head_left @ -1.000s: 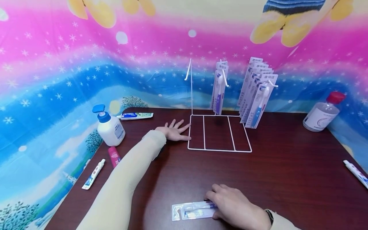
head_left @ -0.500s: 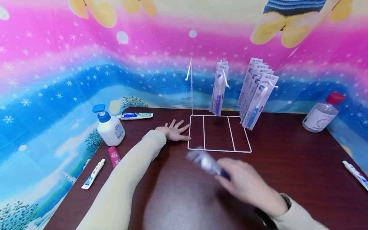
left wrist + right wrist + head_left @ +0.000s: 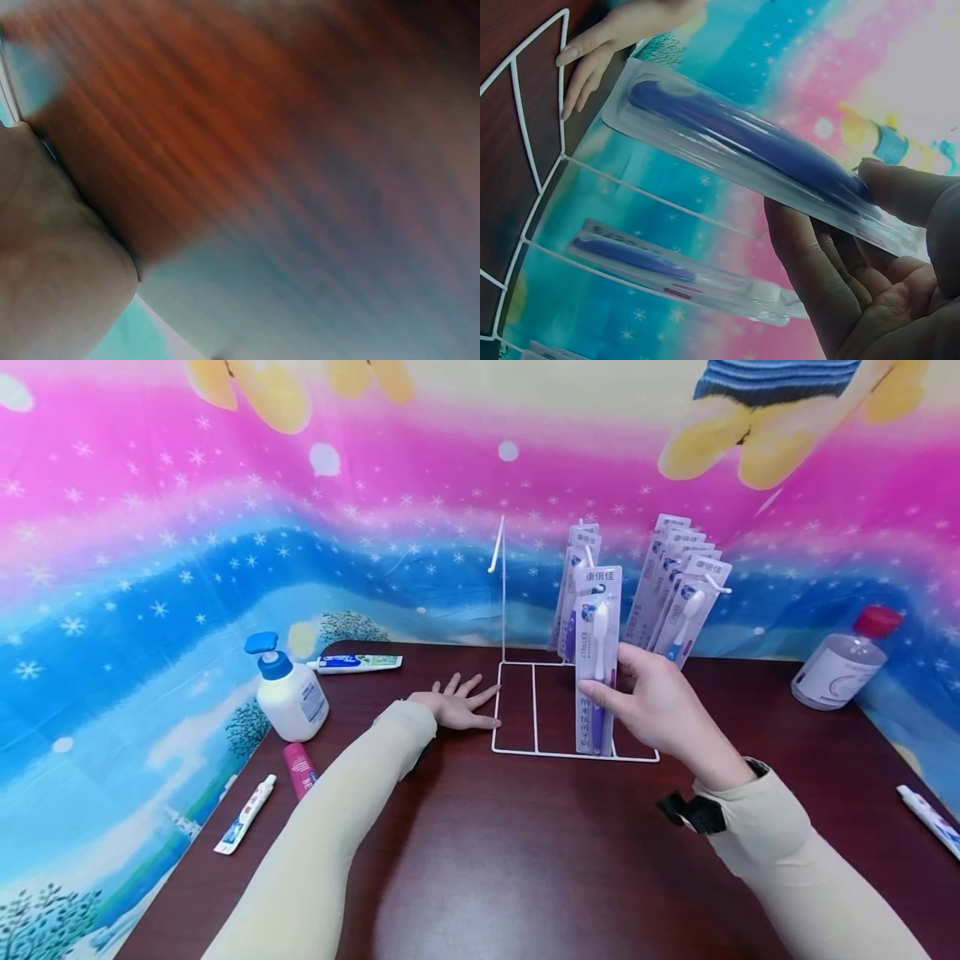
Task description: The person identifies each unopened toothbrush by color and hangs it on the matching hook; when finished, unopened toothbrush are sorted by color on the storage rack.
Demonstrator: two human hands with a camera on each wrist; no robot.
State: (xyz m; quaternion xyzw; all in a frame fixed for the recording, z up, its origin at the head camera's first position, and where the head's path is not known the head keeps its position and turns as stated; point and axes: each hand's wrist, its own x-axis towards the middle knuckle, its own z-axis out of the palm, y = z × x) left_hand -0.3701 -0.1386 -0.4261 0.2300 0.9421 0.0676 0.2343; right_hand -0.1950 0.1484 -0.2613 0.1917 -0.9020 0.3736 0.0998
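In the head view, a packaged purple toothbrush (image 3: 597, 672) stands upright in my right hand (image 3: 658, 710), pinched between thumb and fingers. It is in front of the middle hook of a white wire rack (image 3: 536, 710), hiding part of the packs behind. In the right wrist view the thumb presses the front of the toothbrush pack (image 3: 742, 142) and the fingers lie behind it. My left hand (image 3: 456, 703) rests on the table with fingers spread, its fingertips at the rack's left base wire. Packaged toothbrushes (image 3: 567, 602) hang on the middle hook; several more packs (image 3: 690, 610) hang on the right one.
The left hook (image 3: 495, 547) carries nothing. A pump bottle (image 3: 292, 702), a toothpaste tube (image 3: 360, 663), a pink tube (image 3: 300, 768) and a small tube (image 3: 246, 814) lie or stand at left. A red-capped bottle (image 3: 843, 664) and another tube (image 3: 930, 818) are at right.
My right hand has lifted the packaged toothbrush off the table and carried it forward to the rack, turning it upright. The left hand stays in place.
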